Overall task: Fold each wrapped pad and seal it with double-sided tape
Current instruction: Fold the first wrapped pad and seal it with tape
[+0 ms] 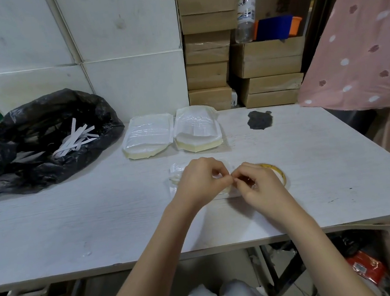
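Observation:
A white wrapped pad lies on the white table in front of me, mostly hidden under my hands. My left hand rests on it with fingers curled, pinching at the pad's right part. My right hand meets it fingertip to fingertip, pinching something small that I cannot make out. A roll of double-sided tape lies just right of my right hand, partly hidden by it. Two stacks of wrapped pads sit side by side farther back.
An open black plastic bag holding several white paper strips sits at the left. A dark grey lump lies at the back right. Cardboard boxes are stacked behind the table. Pink dotted fabric hangs at the right.

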A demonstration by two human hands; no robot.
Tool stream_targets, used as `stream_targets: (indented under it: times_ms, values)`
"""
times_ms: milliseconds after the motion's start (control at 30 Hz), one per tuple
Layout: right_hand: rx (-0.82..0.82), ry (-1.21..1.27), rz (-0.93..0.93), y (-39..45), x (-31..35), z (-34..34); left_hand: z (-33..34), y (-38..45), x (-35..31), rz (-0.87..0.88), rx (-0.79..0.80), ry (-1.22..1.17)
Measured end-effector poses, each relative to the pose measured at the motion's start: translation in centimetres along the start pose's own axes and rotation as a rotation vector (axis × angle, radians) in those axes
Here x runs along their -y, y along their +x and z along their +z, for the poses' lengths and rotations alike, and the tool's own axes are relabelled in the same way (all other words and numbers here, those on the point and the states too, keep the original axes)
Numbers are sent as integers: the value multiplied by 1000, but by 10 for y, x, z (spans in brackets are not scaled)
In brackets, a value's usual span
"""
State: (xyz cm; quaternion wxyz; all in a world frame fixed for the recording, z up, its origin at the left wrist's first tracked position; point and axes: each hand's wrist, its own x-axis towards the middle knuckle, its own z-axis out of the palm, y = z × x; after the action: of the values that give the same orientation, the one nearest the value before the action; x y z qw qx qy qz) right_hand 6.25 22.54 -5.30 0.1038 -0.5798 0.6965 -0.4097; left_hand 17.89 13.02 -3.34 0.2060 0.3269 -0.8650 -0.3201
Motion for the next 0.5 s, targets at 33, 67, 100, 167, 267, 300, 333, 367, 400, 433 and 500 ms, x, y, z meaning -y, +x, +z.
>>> stream_targets:
  times_ms: [33, 67, 100, 167, 267, 300, 333, 367, 400, 433, 500]
  values:
    - [-2, 13, 9, 0, 1, 1, 1, 0, 0, -2, -9, 5]
    - [-4, 29, 24, 0, 1, 1, 1, -1, 0, -1, -21, 6]
    - [-6, 56, 48, 0, 2, 1, 2, -2, 0, -3, -34, 1]
    - [-20, 151, 113, -1, 2, 3, 4, -5, -1, -15, -76, -41]
    - [-50, 354, 218, -1, 3, 6, 6, -7, 1, -38, -118, -152]
    - [-57, 453, 257, -1, 3, 7, 6, -7, 2, -51, -128, -187]
    - [-63, 550, 300, -2, 3, 8, 6, -8, 4, -62, -138, -231]
    - [-69, 635, 345, -2, 3, 9, 5, -8, 5, -76, -151, -270]
    - [-67, 697, 381, -2, 3, 9, 4, -8, 7, -86, -159, -306]
    - [-53, 728, 401, -3, 2, 9, 3, -7, 8, -92, -158, -321]
    - [7, 704, 412, -3, -1, 8, 3, -8, 9, -92, -134, -311]
